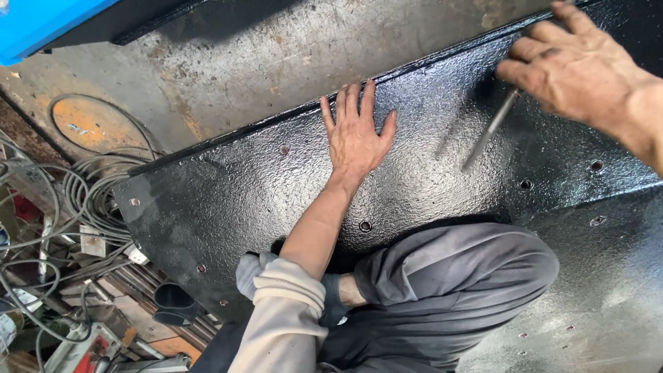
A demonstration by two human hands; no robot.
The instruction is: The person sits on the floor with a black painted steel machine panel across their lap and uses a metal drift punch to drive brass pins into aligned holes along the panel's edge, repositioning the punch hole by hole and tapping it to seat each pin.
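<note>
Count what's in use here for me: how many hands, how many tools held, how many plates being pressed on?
Hands: 2 (left hand spread flat, right hand closed around the tool)
Metal rod: 1
Black plate under the left hand: 1
Total: 4

Left hand [356,135] flat, fingers spread, on black metal plate [228,186] near its upper edge. Right hand [570,65] grips metal rod [489,131], tip down on plate. Cables [83,193] left of plate; bent knee [469,276] over its lower edge.
</note>
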